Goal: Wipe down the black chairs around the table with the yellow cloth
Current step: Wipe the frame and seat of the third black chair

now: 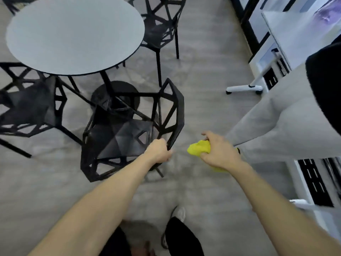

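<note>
A black open-frame chair (118,133) stands just in front of me, near the round grey table (73,34). My left hand (159,150) grips the lower edge of its backrest. To the right of the chair, my right hand (219,151) holds a bunched yellow cloth (199,147) in the air, apart from the chair. Two more black chairs stand around the table: one at the left (27,108) and one at the back right (162,24).
Another person in grey trousers (276,126) stands close on the right. White wheeled desks (276,43) and black-slotted panels (311,182) line the right side. My own feet show at the bottom. The floor is grey carpet.
</note>
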Tool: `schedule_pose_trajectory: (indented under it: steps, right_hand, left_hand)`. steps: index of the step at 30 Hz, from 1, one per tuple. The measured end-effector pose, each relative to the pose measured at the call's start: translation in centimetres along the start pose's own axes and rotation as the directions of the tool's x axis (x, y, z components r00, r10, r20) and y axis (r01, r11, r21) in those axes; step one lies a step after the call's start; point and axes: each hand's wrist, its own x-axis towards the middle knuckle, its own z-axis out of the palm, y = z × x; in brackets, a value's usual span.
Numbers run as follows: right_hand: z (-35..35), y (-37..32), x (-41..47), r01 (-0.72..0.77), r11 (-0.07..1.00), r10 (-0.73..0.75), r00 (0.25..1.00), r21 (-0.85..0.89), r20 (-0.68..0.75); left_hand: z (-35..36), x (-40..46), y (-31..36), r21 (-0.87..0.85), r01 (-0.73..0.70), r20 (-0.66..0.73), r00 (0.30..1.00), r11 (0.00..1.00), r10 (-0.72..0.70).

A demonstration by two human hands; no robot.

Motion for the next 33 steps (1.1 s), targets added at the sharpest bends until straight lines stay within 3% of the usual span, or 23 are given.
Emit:
schedule_pose_trajectory:
  steps: [7, 10, 14, 20, 29, 33]
  right_hand:
    - [-3.2, -5.2, 4.2, 0.328, 0.897, -0.264, 0.935, -0.297, 0.235]
    - [-0.9, -8.2, 5.5, 0.517, 0.775, -0.353, 0.832, -0.364, 0.429]
    - [3.0, -11.2, 6.7, 0.676, 0.587, -0.292, 0.690, -0.446, 0.662]
    - [5.8, -10.2, 6.3, 0.688, 0.483, -0.422, 0.725, -0.542, 0.544]
    - [7.4, -4.9, 0.3, 0.623, 0.644, -0.418, 0.772, -0.443, 0.478]
    - [8.7, -3.4, 0.2, 0.540, 0.743, -0.401, 0.833, -0.396, 0.382]
  left_hand:
    - [2.0, -12.1, -7.5, 0.231, 0.049, 0.165, 0.982, 0.972, -0.089]
    - [3.1, -15.6, -10.3, 0.280, 0.086, 0.163, 0.977, 0.956, -0.136]
    - [4.9, -19.4, -13.2, 0.299, 0.118, 0.121, 0.980, 0.947, -0.160]
    - [5.8, -21.5, -14.8, 0.345, 0.135, 0.059, 0.985, 0.929, -0.165]
    - [5.4, -22.2, -15.7, 0.460, 0.071, 0.175, 0.970, 0.885, -0.169]
    - [3.3, -20.4, -15.9, 0.438, 0.133, 0.119, 0.972, 0.889, -0.204]
